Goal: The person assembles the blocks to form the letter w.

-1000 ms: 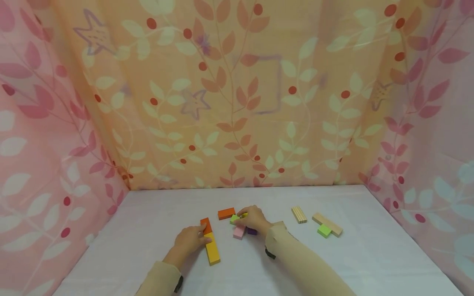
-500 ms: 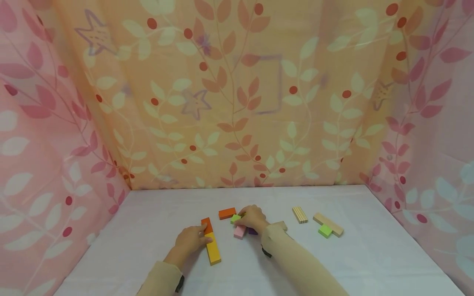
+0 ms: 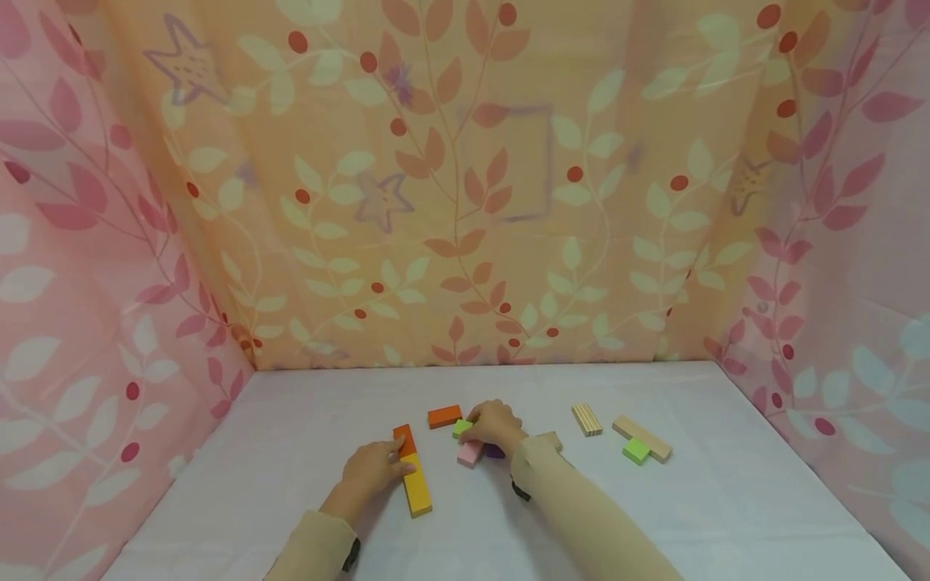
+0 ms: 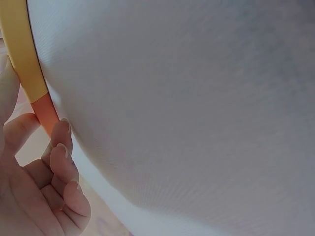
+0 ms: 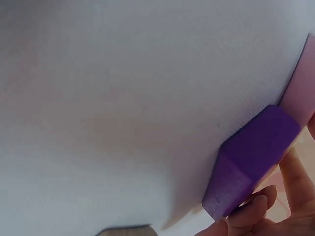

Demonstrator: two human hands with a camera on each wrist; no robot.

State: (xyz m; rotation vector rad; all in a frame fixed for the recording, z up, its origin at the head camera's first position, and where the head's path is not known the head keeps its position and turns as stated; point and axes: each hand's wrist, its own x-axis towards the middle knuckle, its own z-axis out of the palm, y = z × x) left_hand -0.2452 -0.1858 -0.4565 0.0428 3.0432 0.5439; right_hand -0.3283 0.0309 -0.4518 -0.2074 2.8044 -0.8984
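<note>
My left hand (image 3: pixel 372 470) holds an orange block (image 3: pixel 404 440) and a long yellow block (image 3: pixel 417 489) laid end to end. In the left wrist view its fingers curl at the orange block (image 4: pixel 45 112), and its thumb lies along the yellow block (image 4: pixel 23 49). My right hand (image 3: pixel 497 426) bends over a cluster: a light green block (image 3: pixel 461 428), a pink block (image 3: pixel 469 453) and a purple block (image 3: pixel 496 452). Its fingers curl behind the purple block (image 5: pixel 256 147) in the right wrist view. They grip a yellow block there, mostly hidden; the pink block (image 5: pixel 301 86) adjoins the purple one.
Behind the hands lies another orange block (image 3: pixel 445 416). To the right are a bundle of plain wood sticks (image 3: pixel 587 420) and a plain plank (image 3: pixel 654 438) with a green block (image 3: pixel 636 450) against it. A plain block (image 3: pixel 550 440) shows past the right sleeve. Patterned curtains (image 3: pixel 465 242) enclose the white table (image 3: pixel 305 403).
The right hand and forearm have shifted slightly left, and the yellow that showed between its fingers is now mostly covered. The left hand and its blocks stay put.
</note>
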